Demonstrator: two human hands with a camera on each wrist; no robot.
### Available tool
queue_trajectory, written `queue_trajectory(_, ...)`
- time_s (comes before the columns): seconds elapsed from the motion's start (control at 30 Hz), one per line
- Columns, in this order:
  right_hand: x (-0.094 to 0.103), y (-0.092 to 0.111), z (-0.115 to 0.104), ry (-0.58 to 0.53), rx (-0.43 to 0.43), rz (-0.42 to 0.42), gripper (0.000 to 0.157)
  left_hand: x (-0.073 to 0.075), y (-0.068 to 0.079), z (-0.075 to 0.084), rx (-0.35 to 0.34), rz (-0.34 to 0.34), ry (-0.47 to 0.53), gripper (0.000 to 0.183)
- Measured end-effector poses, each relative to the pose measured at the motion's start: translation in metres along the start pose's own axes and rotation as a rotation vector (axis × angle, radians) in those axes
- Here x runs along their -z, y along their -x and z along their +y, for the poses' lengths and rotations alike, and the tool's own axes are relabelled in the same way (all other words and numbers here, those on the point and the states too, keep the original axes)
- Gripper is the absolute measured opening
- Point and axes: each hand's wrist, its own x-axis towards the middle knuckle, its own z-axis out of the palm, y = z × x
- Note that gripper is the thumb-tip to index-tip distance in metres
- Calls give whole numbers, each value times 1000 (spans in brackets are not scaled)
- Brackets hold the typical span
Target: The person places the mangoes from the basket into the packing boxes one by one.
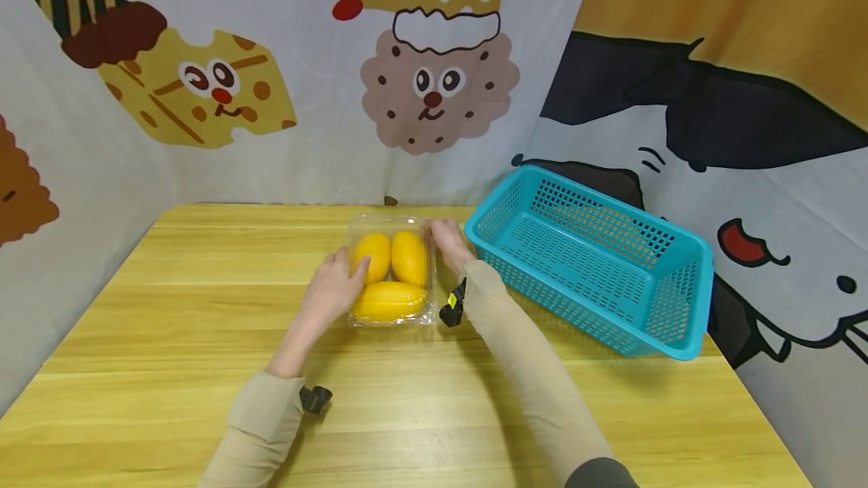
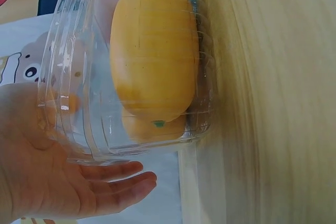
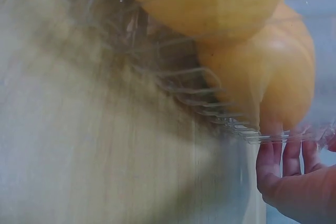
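A clear plastic box (image 1: 429,316) sits on the wooden table with three yellow mangoes inside. One mango (image 1: 389,301) lies crosswise at the near end; the other two, a left mango (image 1: 373,253) and a right mango (image 1: 409,258), lie lengthwise behind it. My left hand (image 1: 332,288) grips the box's left side, thumb over the top edge and fingers along the outer wall. At the far right corner, my right hand (image 1: 449,241) holds the rim with bent fingers (image 3: 291,158), seen behind the plastic in the right wrist view.
A turquoise perforated basket (image 1: 590,262) stands to the right of the box, close beside the right forearm. The wooden table (image 1: 203,307) ends at a printed cloth (image 1: 271,172) hanging behind it. Small black cameras sit on both wrists.
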Motion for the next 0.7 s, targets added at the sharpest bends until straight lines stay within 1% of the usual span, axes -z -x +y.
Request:
queue_trajectory(0.27,1,-1,0,-12,-21,-7,25,2,0,0,12,-1,14,73)
queue_trajectory(0.43,2,0,1,-12,-20,-6,24,2,-1,0,20,-1,19,74)
queue_trajectory(0.53,1,2,2,-19,-6,8,25,2,-1,1,18,1,15,74)
queue_trajectory(0.6,0,4,2,-17,1,26,27,2,0,0,17,3,15,74)
queue_trajectory(0.7,-1,11,1,39,14,49,34,2,0,0,10,6,13,73)
